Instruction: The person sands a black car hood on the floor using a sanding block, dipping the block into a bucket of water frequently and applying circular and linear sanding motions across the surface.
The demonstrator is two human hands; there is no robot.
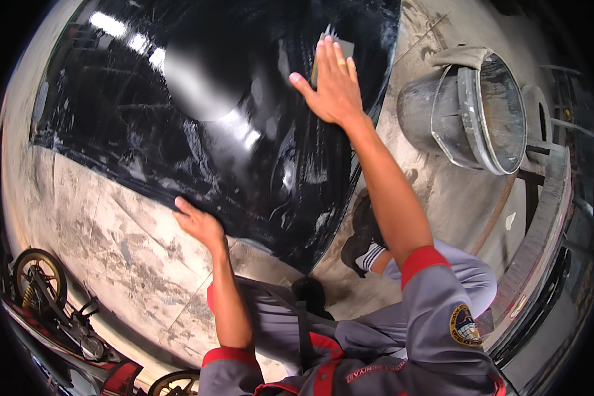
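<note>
Right hand [336, 91] spread over thin grey sheet [347, 48]; could skid, glossy black panel [142, 119] looks slick. Left hand [203, 226] at near edge, grip unclear.

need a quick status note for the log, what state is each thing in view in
Glossy black panel: whitish streaks and smears on its surface
Grey sheet: partly covered by the right hand's fingers, on the panel
Right hand: open, fingers extended
Left hand: open, at the panel's near edge
Grey bucket: open-topped, marked with pale smudges
Floor: stained, dark patches
</note>
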